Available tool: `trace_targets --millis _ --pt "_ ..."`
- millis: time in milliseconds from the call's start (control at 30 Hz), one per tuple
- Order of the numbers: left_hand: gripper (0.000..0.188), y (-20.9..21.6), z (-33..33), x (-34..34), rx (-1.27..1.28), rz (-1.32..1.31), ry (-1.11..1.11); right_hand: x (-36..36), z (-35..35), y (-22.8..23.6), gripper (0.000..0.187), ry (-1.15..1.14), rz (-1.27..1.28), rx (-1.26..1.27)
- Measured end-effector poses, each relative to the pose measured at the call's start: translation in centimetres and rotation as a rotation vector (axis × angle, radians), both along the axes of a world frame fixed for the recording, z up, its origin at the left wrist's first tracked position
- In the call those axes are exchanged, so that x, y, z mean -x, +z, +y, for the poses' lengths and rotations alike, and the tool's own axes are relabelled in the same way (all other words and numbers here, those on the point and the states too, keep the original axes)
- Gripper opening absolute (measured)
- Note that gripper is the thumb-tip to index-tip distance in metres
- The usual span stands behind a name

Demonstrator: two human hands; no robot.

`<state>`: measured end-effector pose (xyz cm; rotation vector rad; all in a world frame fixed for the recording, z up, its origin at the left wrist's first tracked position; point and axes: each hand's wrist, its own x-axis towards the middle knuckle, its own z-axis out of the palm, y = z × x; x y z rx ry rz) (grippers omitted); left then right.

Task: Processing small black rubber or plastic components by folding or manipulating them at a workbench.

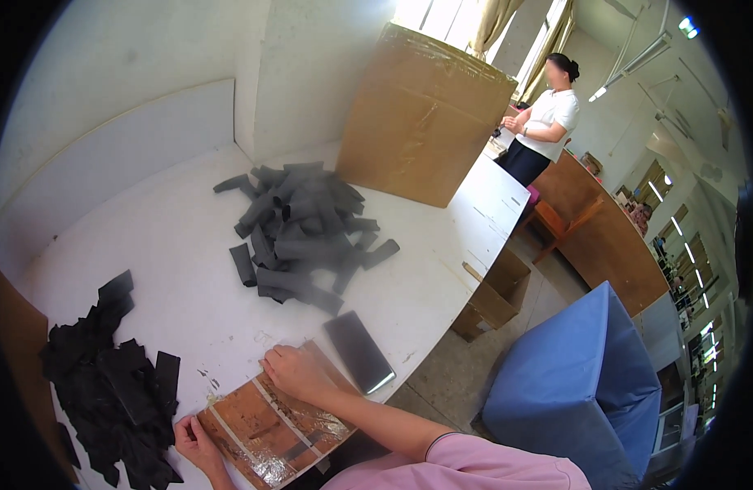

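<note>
- Near middle — the brown board (250, 415) lay on the table (172, 220), right hand (295, 371) over its far edge, left hand (195, 445) at its left edge; I could not tell whether either grip was clamped.
- Seemingly partway — dark tubes (303, 249) heaped far, flat black pieces (123, 384) left near left.

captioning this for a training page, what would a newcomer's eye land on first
Probably the heap of dark grey pieces on the white table, with a big cardboard box behind it. Next, the blue container at lower right. Nearest, the left hand and right hand touch a brown board at the lower edge.
</note>
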<state>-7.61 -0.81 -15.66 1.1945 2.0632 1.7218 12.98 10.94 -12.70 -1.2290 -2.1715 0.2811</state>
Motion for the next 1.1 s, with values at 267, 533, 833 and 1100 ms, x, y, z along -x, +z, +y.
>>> trace_targets --millis 267,533,833,1100 --pt "0.011 -0.1 -0.2 0.1 0.059 -0.041 -0.032 0.0 0.0 0.0 0.017 -0.016 -0.004 0.027" --pt "0.011 -0.3 -0.3 -0.5 0.044 -0.077 -0.008 -0.5 0.0 0.2 0.016 -0.002 0.015 -0.02" --pt "0.004 2.0 1.6 -1.1 0.136 -0.009 -0.007 -0.9 0.7 0.3 0.02 -0.076 -0.138 0.004" --pt "0.019 7.4 11.5 5.0 0.003 0.449 0.103 1.5 0.5 0.3 0.014 -0.022 -0.099 0.002"
